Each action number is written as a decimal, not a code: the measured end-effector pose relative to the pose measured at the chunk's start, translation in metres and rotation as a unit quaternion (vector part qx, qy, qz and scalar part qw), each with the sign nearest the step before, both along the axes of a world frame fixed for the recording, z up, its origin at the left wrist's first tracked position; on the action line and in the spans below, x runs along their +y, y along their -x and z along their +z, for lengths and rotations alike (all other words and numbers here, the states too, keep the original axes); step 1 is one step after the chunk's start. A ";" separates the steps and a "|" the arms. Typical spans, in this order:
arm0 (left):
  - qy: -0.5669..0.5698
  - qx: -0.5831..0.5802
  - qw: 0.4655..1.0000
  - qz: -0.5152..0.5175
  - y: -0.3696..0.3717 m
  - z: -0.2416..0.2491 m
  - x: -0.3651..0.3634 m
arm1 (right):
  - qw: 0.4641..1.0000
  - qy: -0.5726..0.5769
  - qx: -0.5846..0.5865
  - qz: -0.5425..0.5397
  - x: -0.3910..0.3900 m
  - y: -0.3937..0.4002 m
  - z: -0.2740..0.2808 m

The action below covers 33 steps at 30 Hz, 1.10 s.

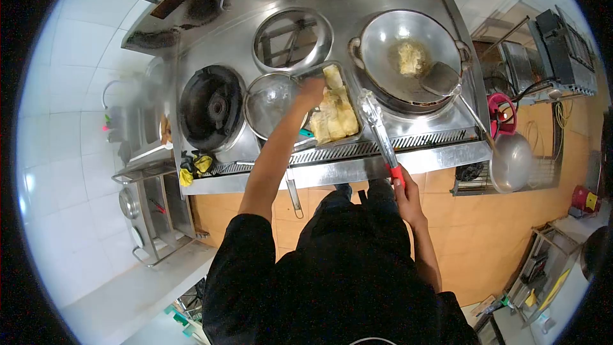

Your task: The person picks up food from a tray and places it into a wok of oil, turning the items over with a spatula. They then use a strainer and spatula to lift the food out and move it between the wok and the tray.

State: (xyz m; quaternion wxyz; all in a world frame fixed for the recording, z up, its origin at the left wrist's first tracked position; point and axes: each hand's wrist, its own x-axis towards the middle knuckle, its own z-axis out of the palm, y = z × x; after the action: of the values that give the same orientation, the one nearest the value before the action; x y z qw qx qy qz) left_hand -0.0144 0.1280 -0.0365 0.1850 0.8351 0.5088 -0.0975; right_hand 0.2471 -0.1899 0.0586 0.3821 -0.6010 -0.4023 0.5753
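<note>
My left hand (311,91) reaches over the left side of a metal tray (359,129) that holds several pale yellow, battered-looking pieces (335,118). Its fingers are blurred, so I cannot make out whether they grip anything. In my right hand (407,193) is a pair of metal tongs (382,133), held by the red handle, tips pointing up between tray and wok. A wok (386,35) sits on the right burner with a yellow piece (412,61) in a little oil. A wide ladle or turner (442,79) rests on the wok's right rim.
A round pan or strainer (271,103) stands left of the tray. Behind it is an open burner ring (258,38); a blackened burner (211,105) lies farther left. Yellow-black cloths (195,167) sit at the front left corner. A metal bowl (512,163) is at the right.
</note>
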 end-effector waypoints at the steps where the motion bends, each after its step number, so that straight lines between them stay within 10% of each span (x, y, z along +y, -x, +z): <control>1: -0.032 -0.076 0.996 0.021 0.002 0.010 -0.006 | 1.000 -0.001 0.000 -0.001 0.001 0.000 0.001; 5: -0.018 -0.170 0.983 0.066 0.015 0.046 -0.026 | 1.000 0.017 -0.002 0.000 0.003 0.002 0.004; 7: 0.105 -0.436 0.870 0.206 0.032 0.035 -0.035 | 1.000 0.012 -0.008 0.003 0.004 0.005 0.001; 11: 0.194 -0.503 0.764 0.356 0.039 0.073 -0.075 | 1.000 0.000 0.011 0.016 0.008 0.014 -0.005; 19: 0.105 -0.403 0.843 0.341 0.063 0.031 -0.162 | 1.000 -0.008 -0.010 0.018 0.009 0.037 -0.015; 25: 0.155 -0.571 0.691 0.415 0.076 0.020 -0.215 | 0.994 -0.051 -0.082 0.042 -0.006 0.056 -0.025; 29: 0.116 -0.465 0.775 0.412 0.093 0.024 -0.232 | 0.988 -0.086 -0.124 0.018 -0.021 0.071 -0.028; 33: 0.157 -0.494 0.724 0.455 0.106 0.014 -0.243 | 0.991 -0.019 -0.133 0.007 -0.024 0.082 -0.021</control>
State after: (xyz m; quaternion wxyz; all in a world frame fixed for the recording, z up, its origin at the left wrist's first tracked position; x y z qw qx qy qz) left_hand -0.1206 -0.1154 -0.0222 0.5607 0.3918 0.6420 0.3462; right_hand 0.1651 -0.2137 0.0379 0.3324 -0.6619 -0.4643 0.4856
